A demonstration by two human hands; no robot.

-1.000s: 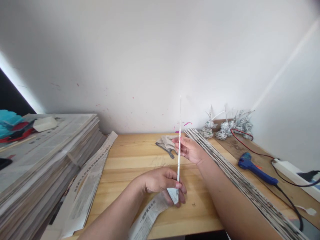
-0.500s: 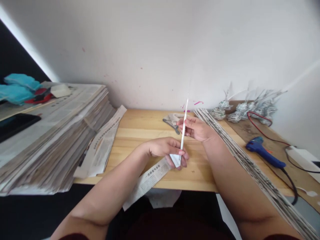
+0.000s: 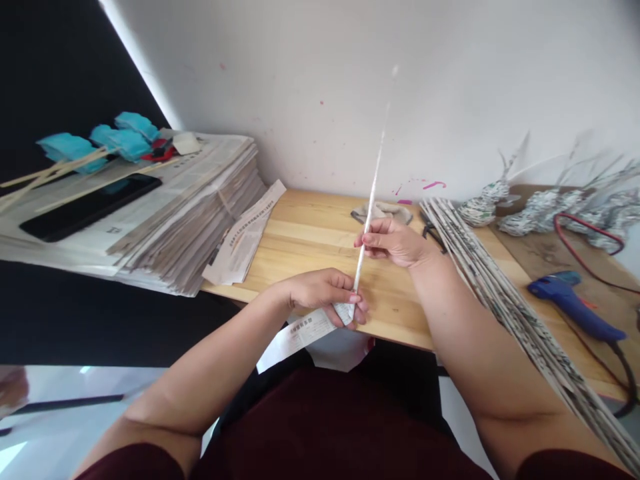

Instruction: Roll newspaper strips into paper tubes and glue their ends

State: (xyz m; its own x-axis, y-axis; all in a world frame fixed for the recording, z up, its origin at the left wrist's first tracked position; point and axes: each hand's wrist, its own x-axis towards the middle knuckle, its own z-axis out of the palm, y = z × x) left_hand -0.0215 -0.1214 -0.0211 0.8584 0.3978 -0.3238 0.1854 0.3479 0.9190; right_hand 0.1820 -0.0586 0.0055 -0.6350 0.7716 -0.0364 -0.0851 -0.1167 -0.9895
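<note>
A strip of newspaper [image 3: 303, 332] slants up from near the table's front edge into my left hand [image 3: 327, 297]. There my thumb and fingers pinch it where it winds into a thin, pale rolled paper tube [image 3: 371, 203]. The tube stands tilted, rising toward the wall, and its far tip is blurred. Higher up, my right hand [image 3: 393, 243] holds the tube between thumb and fingertips. Part of the strip is hidden by my left fingers. Behind my right hand a greyish cloth [image 3: 395, 212] lies on the table.
Left is a thick newspaper stack [image 3: 220, 193] with a phone [image 3: 93, 207] on top. Cut newspaper strips [image 3: 245, 233] lie beside it. Long paper tubes [image 3: 500, 293] run along the right, near a blue glue gun [image 3: 577, 310] and woven paper pieces [image 3: 537, 208].
The view has shifted, showing more of the stack and the floor at left. Less of the strip shows below my left hand, and more of the tube's upper length is visible.
</note>
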